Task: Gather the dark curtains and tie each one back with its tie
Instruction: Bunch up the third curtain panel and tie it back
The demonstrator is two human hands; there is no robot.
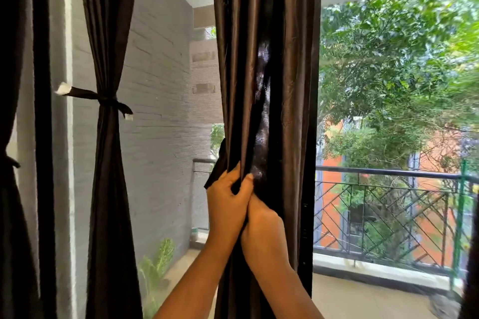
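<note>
Head view: left hand (228, 202) and right hand (261, 228) clutch folds of the centre curtain (238, 59); slick fabric may spill if 1 releases for the tie (216, 166) at 10 o'clock.

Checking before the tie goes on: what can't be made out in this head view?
Head view:
- Fingers of the right hand: hidden behind the left hand and folds of the middle curtain; grip unclear.
- The tie: only a short strip shows left of the middle curtain; the rest is behind it.
- The far-left curtain: cut off by the left edge.
</note>
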